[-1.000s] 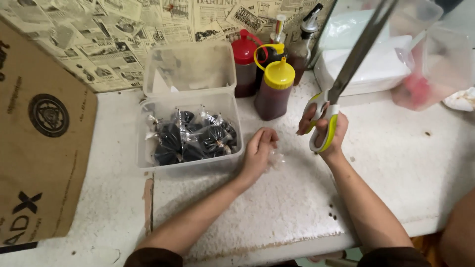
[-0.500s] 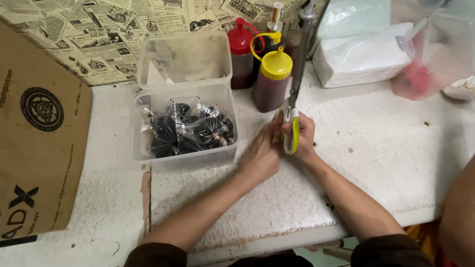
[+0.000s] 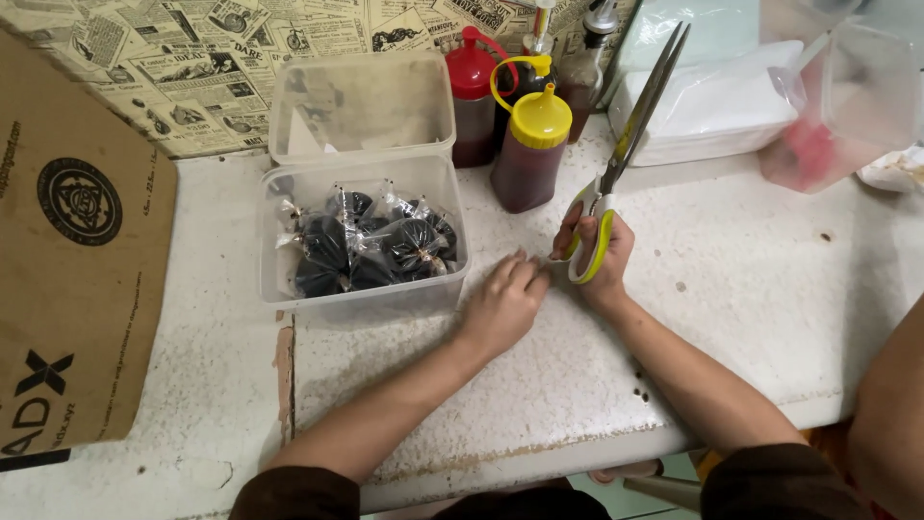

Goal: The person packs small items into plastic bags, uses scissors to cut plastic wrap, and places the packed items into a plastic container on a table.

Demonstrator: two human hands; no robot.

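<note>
Gripping yellow-handled scissors (image 3: 616, 164) upright in right hand (image 3: 595, 252), left hand (image 3: 505, 300) flat, empty on counter (image 3: 751, 289) beside clear tub (image 3: 361, 241)

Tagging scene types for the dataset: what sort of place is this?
Probably a small food stall or kitchen prep counter: squeeze sauce bottles, a clear tub of tied dark-liquid bags, and scissors in the right hand.

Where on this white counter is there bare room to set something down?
The widest bare patch of the white counter lies right of the right hand holding yellow-handled scissors. A narrower strip runs between the brown cardboard box and the clear plastic tub of dark tied bags. Behind, the yellow-capped squeeze bottle and its neighbours crowd together.
</note>
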